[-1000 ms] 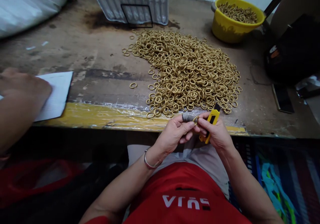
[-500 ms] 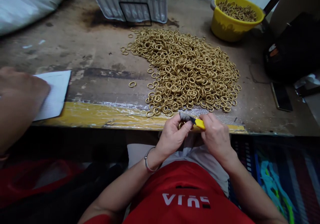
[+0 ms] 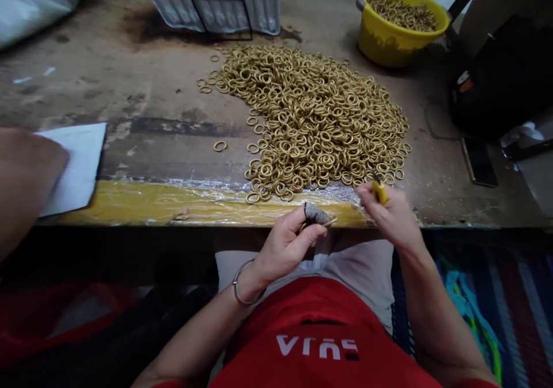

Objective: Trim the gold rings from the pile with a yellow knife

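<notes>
A: Here's the left hand point(image 3: 285, 243), thumb and finger pinched tight on a gold-coloured ring point(image 3: 332, 222), its rim poking out past the thumb tip!

B: And there's a grey finger cover point(image 3: 317, 213) right above that pinch. What about the other side?

A: Right hand point(image 3: 392, 214), apart from the left-hand grip, fingers wrapped round a yellow cutter point(image 3: 379, 192), dark tip towards the pile!

B: That ring pile point(image 3: 315, 117) spreads just beyond both grips, on the worn table point(image 3: 164, 97).

A: Farther past the right-hand grip, a yellow basin point(image 3: 382, 42) holds more rings; off to that grip's right, a phone point(image 3: 479, 162).

B: And well left of the left-hand grip, another person's hand point(image 3: 30, 166), blurred, over white paper point(image 3: 82, 166).
</notes>
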### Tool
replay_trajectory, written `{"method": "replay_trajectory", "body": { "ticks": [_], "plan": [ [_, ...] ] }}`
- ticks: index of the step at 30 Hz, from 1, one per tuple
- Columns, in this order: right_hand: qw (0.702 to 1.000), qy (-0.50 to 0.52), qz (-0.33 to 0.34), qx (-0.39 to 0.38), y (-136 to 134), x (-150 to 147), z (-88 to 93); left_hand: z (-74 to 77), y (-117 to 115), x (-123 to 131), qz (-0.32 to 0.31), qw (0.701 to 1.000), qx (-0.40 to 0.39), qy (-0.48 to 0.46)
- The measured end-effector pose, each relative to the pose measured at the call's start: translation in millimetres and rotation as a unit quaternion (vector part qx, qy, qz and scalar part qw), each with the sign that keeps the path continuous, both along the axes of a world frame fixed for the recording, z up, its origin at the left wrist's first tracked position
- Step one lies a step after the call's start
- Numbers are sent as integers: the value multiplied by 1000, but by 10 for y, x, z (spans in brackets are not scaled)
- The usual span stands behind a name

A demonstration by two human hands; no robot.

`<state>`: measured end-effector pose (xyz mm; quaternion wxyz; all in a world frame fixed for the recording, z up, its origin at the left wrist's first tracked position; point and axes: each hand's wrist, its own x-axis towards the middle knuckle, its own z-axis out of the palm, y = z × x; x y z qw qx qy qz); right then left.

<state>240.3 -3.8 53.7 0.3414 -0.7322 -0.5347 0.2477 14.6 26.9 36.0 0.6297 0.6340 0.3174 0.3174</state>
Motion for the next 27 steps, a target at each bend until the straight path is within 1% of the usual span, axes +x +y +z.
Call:
{"method": "replay_trajectory", "body": {
  "ticks": [1, 2, 3, 5, 7, 9, 10, 12, 15, 17, 18, 20, 22, 23, 25, 27],
  "plan": [
    [992, 114, 50, -18, -13, -71, 12, -40, 13, 2, -6, 1000, -12, -3],
    [974, 206, 83, -45, -26, -151, 14, -75, 27, 6, -9, 1000, -15, -1],
    [953, 279, 101, -69, -38, -226, 6, -103, 40, 9, -11, 1000, -10, 5],
    [914, 375, 114, -106, -53, -326, -27, -130, 58, 2, -23, 1000, 11, 14],
    [887, 425, 123, -130, -57, -344, -56, -124, 64, -19, -34, 999, 28, 12],
    [874, 442, 139, -146, -52, -315, -59, -102, 59, -37, -38, 999, 16, 1],
    [873, 439, 148, -150, -48, -298, -50, -90, 54, -38, -38, 999, -5, -7],
    [879, 424, 161, -145, -41, -278, -25, -75, 47, -20, -30, 998, -57, -22],
    [891, 406, 157, -131, -46, -288, -15, -81, 50, 33, 12, 993, -115, -35],
    [892, 418, 127, -118, -60, -311, -50, -102, 55, 58, 31, 987, -155, -37],
    [887, 434, 108, -112, -68, -328, -79, -112, 56, 64, 31, 982, -183, -42],
    [868, 482, 67, -97, -83, -375, -148, -122, 47, 66, 18, 967, -245, -65],
    [845, 527, 32, -88, -95, -446, -217, -110, 27, 65, 6, 953, -287, -92],
    [836, 542, 19, -85, -102, -489, -249, -98, 16, 67, 4, 950, -296, -102],
    [827, 556, -2, -78, -122, -573, -308, -71, -2, 71, 6, 947, -300, -112],
    [832, 550, -10, -73, -154, -626, -353, -60, -7, 68, 10, 949, -295, -109]
  ]
}}
